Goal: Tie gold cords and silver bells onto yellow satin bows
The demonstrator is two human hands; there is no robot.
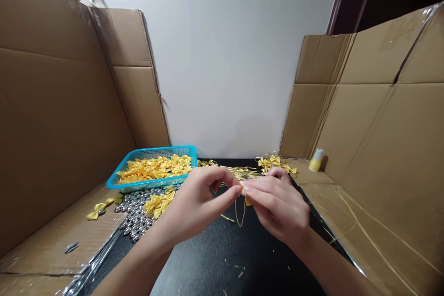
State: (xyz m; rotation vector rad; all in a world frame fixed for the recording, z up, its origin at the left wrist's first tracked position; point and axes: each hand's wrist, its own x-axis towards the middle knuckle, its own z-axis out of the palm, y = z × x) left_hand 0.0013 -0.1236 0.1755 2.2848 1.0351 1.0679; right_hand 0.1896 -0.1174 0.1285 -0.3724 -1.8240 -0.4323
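Note:
Over the black tabletop my left hand (211,199) and my right hand (277,199) meet, their fingertips touching. Between them a small yellow ribbon bow (248,201) shows only in part; most of it is hidden by the fingers. Thumb and forefinger of my left hand are closed in a pinch at its edge. My right hand is closed too, its fingers bent over the bow. A thin gold cord (240,224) hangs in a loop below the fingertips. Gold twisted strips (239,172) lie behind the hands.
At the back left stands a blue basket (109,183) of yellow bows. Silver beads (133,215) and loose bows (157,204) lie before it. More bows with gold cords (274,163) are at the back right, near a small bottle (315,161). Cardboard walls (388,134) flank both sides.

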